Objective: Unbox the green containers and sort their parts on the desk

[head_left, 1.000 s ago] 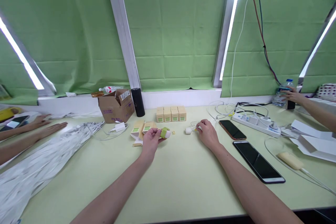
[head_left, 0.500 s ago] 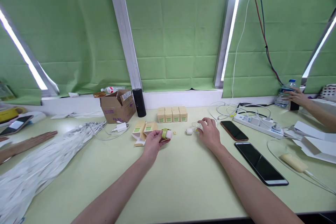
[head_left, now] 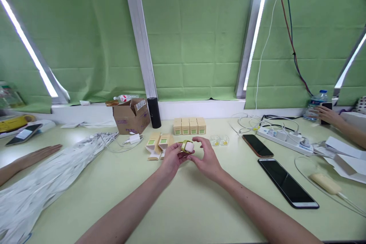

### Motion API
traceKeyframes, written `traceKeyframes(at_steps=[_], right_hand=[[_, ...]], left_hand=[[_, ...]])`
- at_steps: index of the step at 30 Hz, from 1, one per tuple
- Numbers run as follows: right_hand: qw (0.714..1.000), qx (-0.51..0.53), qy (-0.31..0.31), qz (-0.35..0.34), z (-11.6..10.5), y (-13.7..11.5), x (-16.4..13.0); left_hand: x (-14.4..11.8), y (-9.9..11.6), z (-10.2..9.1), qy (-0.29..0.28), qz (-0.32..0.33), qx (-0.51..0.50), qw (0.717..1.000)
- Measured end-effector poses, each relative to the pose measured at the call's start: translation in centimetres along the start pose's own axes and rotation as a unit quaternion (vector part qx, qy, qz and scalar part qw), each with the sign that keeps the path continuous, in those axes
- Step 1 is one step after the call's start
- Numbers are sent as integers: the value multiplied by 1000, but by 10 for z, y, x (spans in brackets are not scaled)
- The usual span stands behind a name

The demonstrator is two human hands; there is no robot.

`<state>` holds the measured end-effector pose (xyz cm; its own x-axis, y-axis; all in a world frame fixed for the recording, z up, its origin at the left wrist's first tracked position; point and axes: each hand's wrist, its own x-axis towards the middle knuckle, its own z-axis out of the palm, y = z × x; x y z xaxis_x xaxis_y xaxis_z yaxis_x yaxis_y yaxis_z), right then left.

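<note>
Two hands meet at the centre of the frame over the pale green table [head_left: 183, 206]. Left hand [head_left: 172, 157] has its fingers curled around a small white charger with a yellow-green band [head_left: 188, 146], lifted just above the tabletop. Right hand [head_left: 206, 157] touches the same charger from the right, thumb and forefinger closed lightly on its end, the other fingers loosely bent. Just behind, four small tan boxes [head_left: 189, 126] stand shut in a row; two more boxes [head_left: 159, 144] lie left of the hands. Farther left, an open cardboard carton [head_left: 131, 116] sits by a black cylinder [head_left: 154, 112]; its contents cannot be made out.
</note>
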<state>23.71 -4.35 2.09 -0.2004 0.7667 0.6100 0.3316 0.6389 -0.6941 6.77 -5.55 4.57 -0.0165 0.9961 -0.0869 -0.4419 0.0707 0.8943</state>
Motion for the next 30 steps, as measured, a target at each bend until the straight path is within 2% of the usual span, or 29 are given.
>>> traceKeyframes(at_steps=[4,10,14,17,19,22,26,30], right_hand=[[997,56,20,38,7,-2,5],[985,152,41,73,9,3,8],[970,227,29,81,9,3,3],[964,254,34,70,8,2,1],[962,263,37,65,6,2,1],[958,277,36,67,2,3,1],[948,308,31,71,-1,8,1],[948,303,34,92,0,9,1]], left_hand=[[2,-1,9,-4,2,-7,1000],[11,-16,16,-16,4,-28,999],[10,-27,10,-68,14,34,997],[12,-33,4,-89,40,128,987],[15,-36,0,-81,84,206,972],[19,-36,-7,-47,185,295,936],[13,-29,-11,-25,316,393,863],[4,-22,-8,-39,382,435,814]])
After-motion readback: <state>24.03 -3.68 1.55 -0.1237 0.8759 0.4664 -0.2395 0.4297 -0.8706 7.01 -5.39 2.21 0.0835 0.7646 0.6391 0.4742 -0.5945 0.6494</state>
